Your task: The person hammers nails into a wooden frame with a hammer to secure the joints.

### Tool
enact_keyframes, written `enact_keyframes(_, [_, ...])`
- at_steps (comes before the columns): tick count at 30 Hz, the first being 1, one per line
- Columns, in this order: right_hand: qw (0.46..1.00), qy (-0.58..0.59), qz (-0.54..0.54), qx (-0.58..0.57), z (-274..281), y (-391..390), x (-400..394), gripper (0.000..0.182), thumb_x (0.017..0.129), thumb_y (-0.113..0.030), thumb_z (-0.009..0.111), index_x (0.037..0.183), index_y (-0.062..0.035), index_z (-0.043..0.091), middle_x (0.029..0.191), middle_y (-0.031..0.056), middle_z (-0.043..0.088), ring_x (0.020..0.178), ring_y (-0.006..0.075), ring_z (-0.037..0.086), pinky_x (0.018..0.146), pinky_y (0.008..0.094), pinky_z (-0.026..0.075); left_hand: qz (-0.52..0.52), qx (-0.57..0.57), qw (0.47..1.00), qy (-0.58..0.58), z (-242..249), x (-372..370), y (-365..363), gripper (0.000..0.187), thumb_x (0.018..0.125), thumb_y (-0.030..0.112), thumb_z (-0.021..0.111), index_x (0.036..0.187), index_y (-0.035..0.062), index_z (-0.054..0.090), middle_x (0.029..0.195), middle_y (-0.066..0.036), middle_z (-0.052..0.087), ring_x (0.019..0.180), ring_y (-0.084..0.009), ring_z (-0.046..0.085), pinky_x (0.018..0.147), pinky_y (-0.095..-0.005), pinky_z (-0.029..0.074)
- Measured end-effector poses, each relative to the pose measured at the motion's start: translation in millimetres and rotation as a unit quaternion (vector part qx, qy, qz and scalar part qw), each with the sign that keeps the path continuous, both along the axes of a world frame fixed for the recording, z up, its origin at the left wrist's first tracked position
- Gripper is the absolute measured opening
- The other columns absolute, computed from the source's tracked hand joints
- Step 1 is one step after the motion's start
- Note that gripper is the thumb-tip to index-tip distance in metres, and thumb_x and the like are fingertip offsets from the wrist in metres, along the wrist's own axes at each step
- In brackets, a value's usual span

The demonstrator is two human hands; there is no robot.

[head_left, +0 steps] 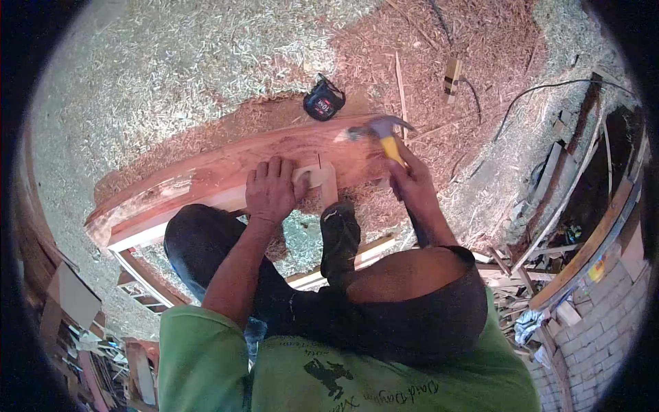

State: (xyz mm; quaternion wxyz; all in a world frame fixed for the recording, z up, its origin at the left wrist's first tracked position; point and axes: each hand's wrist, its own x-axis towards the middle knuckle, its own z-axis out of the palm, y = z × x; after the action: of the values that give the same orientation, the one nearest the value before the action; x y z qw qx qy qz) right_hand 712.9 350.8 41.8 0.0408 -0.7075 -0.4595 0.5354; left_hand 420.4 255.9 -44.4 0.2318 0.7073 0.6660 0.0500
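My right hand (413, 180) is closed around the handle of a claw hammer (388, 141) with a yellow neck and grey head. The hammer head is over the right part of a thick reddish wooden plank (237, 161). My left hand (270, 190) lies flat, palm down, over a pale wooden rail (226, 200) along the plank's near side, thumb apart from the fingers. Just right of that thumb, a thin nail (319, 161) stands up at the joint between the rail and a short pale crosspiece (329, 184). My foot (340, 230) is against the crosspiece's near end.
A black tape measure (324, 98) sits at the plank's far edge. Wood shavings cover the ground. A small wood block (452, 75) and a dark cable (542, 86) lie beyond. Scrap timber (549, 185) is piled at right, and more wood pieces (75, 299) at lower left.
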Motion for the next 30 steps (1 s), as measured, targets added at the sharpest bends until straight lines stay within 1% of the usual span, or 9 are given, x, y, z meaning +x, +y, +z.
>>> enact_keyframes(1, [0.985, 0.054, -0.139, -0.086, 5, -14, 5, 0.058, 0.105, -0.019, 0.066, 0.162, -0.0175, 0.051, 0.077, 0.003, 0.066, 0.061, 0.015, 0.062, 0.054, 0.0343, 0.05, -0.002, -0.003, 1.0, -0.005, 3, 0, 1, 0.051, 0.089, 0.059, 0.072, 0.11, 0.0125, 0.071, 0.108, -0.008, 0.066, 0.095, -0.031, 0.064, 0.082, -0.0466, 0.05])
enact_keyframes(4, [0.981, 0.052, -0.163, -0.089, -29, -87, 21, 0.059, 0.108, -0.019, 0.063, 0.165, -0.016, 0.047, 0.071, -0.0049, 0.054, 0.056, 0.0053, 0.047, 0.051, 0.0264, 0.04, -0.019, 0.037, 0.999, -0.028, 3, -1, 4, 0.062, 0.085, 0.069, 0.071, 0.108, 0.0109, 0.07, 0.101, -0.007, 0.062, 0.09, -0.0288, 0.062, 0.075, -0.0448, 0.047])
enact_keyframes(5, [0.994, 0.035, -0.046, -0.091, -16, -91, 1, 0.06, 0.109, -0.02, 0.063, 0.166, -0.0156, 0.046, 0.069, -0.0055, 0.051, 0.056, 0.005, 0.043, 0.05, 0.0257, 0.038, -0.016, 0.042, 0.999, -0.023, 0, 0, 6, 0.063, 0.085, 0.07, 0.072, 0.108, 0.0109, 0.071, 0.102, -0.007, 0.062, 0.091, -0.0289, 0.062, 0.076, -0.0448, 0.047])
enact_keyframes(7, [0.958, 0.116, -0.193, -0.177, -1, -90, -12, 0.061, 0.109, -0.021, 0.063, 0.167, -0.0175, 0.043, 0.069, -0.0053, 0.048, 0.056, 0.0052, 0.044, 0.05, 0.0255, 0.037, -0.017, 0.045, 0.999, -0.014, 0, 0, 3, 0.065, 0.084, 0.071, 0.072, 0.109, 0.0108, 0.071, 0.104, -0.008, 0.063, 0.092, -0.029, 0.063, 0.077, -0.045, 0.048])
enact_keyframes(10, [0.952, 0.135, -0.249, -0.117, -17, -98, 3, 0.062, 0.11, -0.016, 0.06, 0.169, -0.018, 0.039, 0.068, -0.0064, 0.049, 0.055, 0.0046, 0.043, 0.05, 0.0239, 0.037, -0.011, 0.029, 0.999, -0.016, 0, 1, 4, 0.064, 0.083, 0.071, 0.073, 0.109, 0.0121, 0.072, 0.107, -0.008, 0.063, 0.093, -0.0289, 0.063, 0.079, -0.0454, 0.049])
enact_keyframes(17, [0.973, 0.13, -0.145, -0.126, -24, -113, 11, 0.063, 0.11, -0.02, 0.061, 0.169, -0.0192, 0.04, 0.074, -0.0073, 0.048, 0.062, 0.0046, 0.044, 0.054, 0.0234, 0.039, 0.002, -0.014, 1.0, -0.024, 3, 3, 9, 0.071, 0.081, 0.071, 0.078, 0.118, 0.0117, 0.072, 0.121, -0.012, 0.066, 0.102, -0.0355, 0.065, 0.084, -0.049, 0.054])
enact_keyframes(21, [0.955, 0.085, -0.254, -0.124, -24, -124, 2, 0.062, 0.11, -0.018, 0.061, 0.168, -0.0192, 0.041, 0.074, -0.0062, 0.05, 0.061, 0.0052, 0.045, 0.053, 0.0246, 0.039, 0.006, -0.015, 1.0, -0.013, 3, 3, 3, 0.069, 0.082, 0.071, 0.076, 0.118, 0.0125, 0.072, 0.118, -0.01, 0.064, 0.103, -0.0339, 0.063, 0.085, -0.0493, 0.052])
enact_keyframes(22, [0.984, 0.095, -0.114, -0.103, -29, -127, 4, 0.062, 0.11, -0.017, 0.06, 0.169, -0.019, 0.04, 0.072, -0.0061, 0.049, 0.059, 0.0056, 0.044, 0.052, 0.0247, 0.039, 0.008, -0.004, 1.0, -0.012, 2, 5, 5, 0.069, 0.082, 0.072, 0.074, 0.117, 0.0128, 0.072, 0.116, -0.009, 0.063, 0.103, -0.033, 0.062, 0.085, -0.0491, 0.051])
enact_keyframes(30, [0.966, 0.161, -0.174, -0.108, -28, -126, 10, 0.062, 0.112, -0.015, 0.057, 0.17, -0.0177, 0.036, 0.067, -0.0051, 0.049, 0.055, 0.0043, 0.043, 0.051, 0.0231, 0.038, 0.008, -0.029, 0.999, -0.016, 6, 7, 7, 0.067, 0.083, 0.071, 0.074, 0.116, 0.0135, 0.075, 0.115, -0.01, 0.063, 0.103, -0.0336, 0.062, 0.086, -0.0493, 0.05])
